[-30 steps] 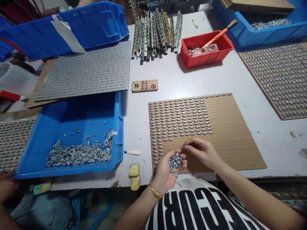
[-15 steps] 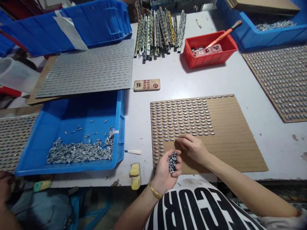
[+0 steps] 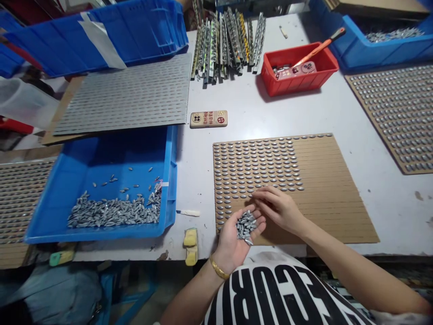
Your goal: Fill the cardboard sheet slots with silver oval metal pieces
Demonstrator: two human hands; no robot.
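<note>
My left hand (image 3: 233,243) lies palm up just below the cardboard board's near edge, cupping a heap of small grey spindle-shaped metal sinkers (image 3: 245,227). My right hand (image 3: 277,208) hovers over the slotted cardboard board (image 3: 324,212), fingers bunched close together, next to the end of the lower rows. Its fingertips are close to the rows of sinkers (image 3: 257,164) set in the board's slots. Anything between those fingers is hidden. The right part of the board shows bare slots.
A blue crate (image 3: 171,194) with loose sinkers stands left, beside a yellow sponge (image 3: 191,246). Farther off are a patterned phone (image 3: 209,118), a grey filled sheet (image 3: 122,95), bundled metal strips (image 3: 226,45), a red tray (image 3: 297,81), and a filled board (image 3: 395,117). A person's knee area shows bottom left.
My left palm has opened flatter, spreading the heap of sinkers. My right hand has moved up and left toward the rows. The whole view has shifted slightly.
</note>
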